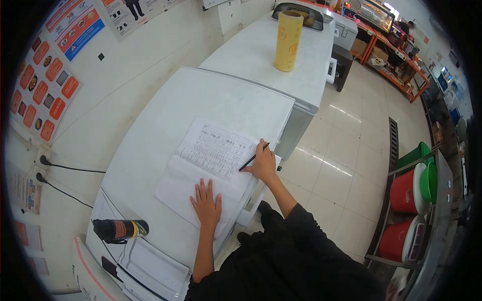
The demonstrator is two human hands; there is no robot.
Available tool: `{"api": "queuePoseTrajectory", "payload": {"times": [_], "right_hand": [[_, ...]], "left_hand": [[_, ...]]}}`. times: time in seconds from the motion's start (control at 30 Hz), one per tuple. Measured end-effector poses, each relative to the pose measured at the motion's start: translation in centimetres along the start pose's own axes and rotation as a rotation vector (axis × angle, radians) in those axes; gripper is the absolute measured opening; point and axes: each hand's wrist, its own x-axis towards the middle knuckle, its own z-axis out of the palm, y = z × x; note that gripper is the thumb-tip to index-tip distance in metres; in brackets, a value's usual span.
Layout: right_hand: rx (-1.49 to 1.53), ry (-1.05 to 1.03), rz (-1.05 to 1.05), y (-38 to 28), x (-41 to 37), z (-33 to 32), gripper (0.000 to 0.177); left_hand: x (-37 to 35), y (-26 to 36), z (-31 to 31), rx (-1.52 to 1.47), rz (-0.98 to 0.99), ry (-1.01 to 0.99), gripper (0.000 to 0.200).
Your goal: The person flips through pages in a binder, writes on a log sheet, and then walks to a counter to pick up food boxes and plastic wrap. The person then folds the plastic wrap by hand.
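An open ledger book (213,160) with handwritten rows lies on a white chest freezer lid (165,125). My right hand (262,163) grips a black pen (253,157) with its tip resting on the written page. Flat on the blank near page rests my left hand (206,204), fingers spread, holding nothing.
A yellow roll (288,41) stands upright on a second white freezer (261,50) farther back. A dark bottle (119,231) lies on its side at the near left. Cables (70,168) run along the wall. Red bins with green lids (411,190) sit on a rack at right. Tiled floor lies between.
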Motion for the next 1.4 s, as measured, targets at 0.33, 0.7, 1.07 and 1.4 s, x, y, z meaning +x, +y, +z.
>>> {"api": "queuePoseTrajectory", "payload": {"times": [0.33,0.7,1.07,1.4], "right_hand": [[0.488,0.058,-0.109,-1.9,-4.8,3.0,0.037],[0.763,0.052,-0.092,-1.2,-4.4,0.2,0.019],[0.070,0.009,0.000,1.3,-1.6,1.9,0.101],[0.665,-0.003,-0.238,-2.3,-5.9,2.9,0.020]], "left_hand": [[0.1,-1.0,-0.5,-0.366,-0.001,0.024,0.062],[-2.7,-5.8,-1.8,-1.102,-0.722,0.457,0.086],[-4.7,-5.9,-1.4,-0.030,-0.339,0.331,0.052],[-4.5,-5.1,-1.3,0.021,-0.351,0.369,0.045]]}}
